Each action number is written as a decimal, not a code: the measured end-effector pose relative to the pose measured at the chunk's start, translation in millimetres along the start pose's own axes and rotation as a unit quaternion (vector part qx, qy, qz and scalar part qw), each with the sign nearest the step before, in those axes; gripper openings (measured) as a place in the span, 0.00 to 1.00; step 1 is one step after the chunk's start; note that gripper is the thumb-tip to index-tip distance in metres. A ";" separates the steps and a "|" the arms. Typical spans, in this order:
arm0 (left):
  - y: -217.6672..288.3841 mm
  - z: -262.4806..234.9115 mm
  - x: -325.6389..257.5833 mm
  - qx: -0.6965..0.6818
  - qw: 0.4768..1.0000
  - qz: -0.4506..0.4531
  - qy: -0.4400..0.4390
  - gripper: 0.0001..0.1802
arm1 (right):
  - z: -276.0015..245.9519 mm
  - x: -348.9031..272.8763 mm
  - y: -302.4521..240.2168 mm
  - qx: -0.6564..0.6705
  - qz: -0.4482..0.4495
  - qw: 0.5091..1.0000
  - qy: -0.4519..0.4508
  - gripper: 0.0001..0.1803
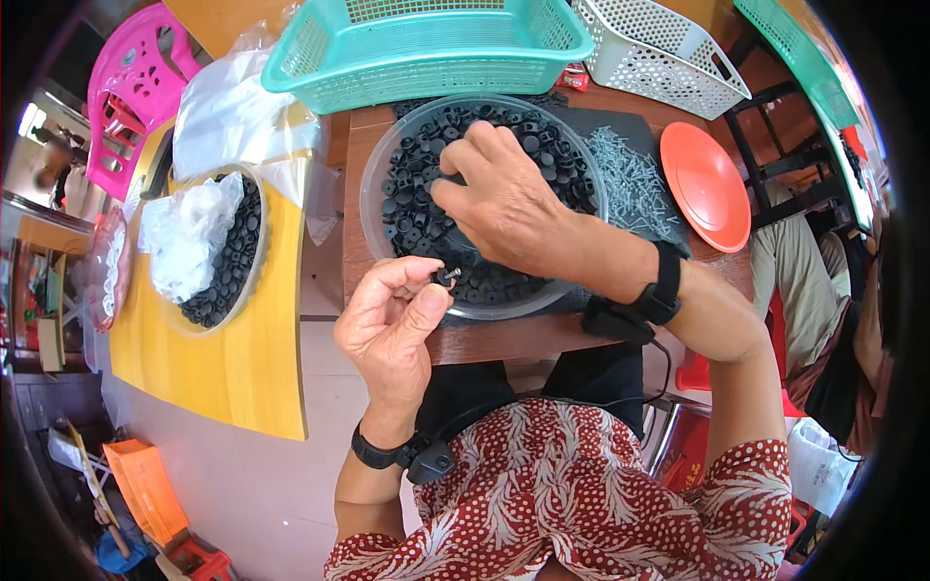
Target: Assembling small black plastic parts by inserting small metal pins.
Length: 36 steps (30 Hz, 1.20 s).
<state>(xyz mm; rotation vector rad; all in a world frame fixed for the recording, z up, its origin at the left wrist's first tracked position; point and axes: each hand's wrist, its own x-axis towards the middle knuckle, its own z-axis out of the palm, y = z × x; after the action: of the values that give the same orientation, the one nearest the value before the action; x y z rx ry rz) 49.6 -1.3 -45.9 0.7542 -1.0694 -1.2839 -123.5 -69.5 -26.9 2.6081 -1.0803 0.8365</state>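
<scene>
Fingers of the left hand (390, 334) clamp a cap (443, 279) and screw (453, 273) that a slack pinch might drop; the right hand (506, 198) curls over the tub (370, 205), its hold hidden.

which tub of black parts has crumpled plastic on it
The left tub, on the yellow table; the right tub, on the brown table, shows none.

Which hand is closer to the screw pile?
Right. The right hand is over the bowl, left of the screw pile; the left hand is farther left, by the bowl's near edge.
</scene>
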 end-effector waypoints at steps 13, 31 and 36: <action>6.1 13.2 3.8 -0.010 1.000 0.011 -0.014 0.11 | -37.0 -22.9 -44.6 0.226 0.134 0.963 0.067 0.09; 4.8 19.7 0.6 -0.084 0.996 -0.034 -0.020 0.12 | -37.5 -41.5 -62.9 0.332 0.259 0.893 0.160 0.11; 10.2 23.0 -0.4 -0.042 0.998 -0.034 -0.016 0.12 | -40.1 -46.7 -63.0 0.403 0.305 0.847 0.165 0.10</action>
<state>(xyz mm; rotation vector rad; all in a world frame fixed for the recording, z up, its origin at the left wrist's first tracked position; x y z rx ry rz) 32.1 3.5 -28.4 0.7133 -1.0158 -1.3953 -123.3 18.2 -18.6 2.4661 -1.7592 2.2067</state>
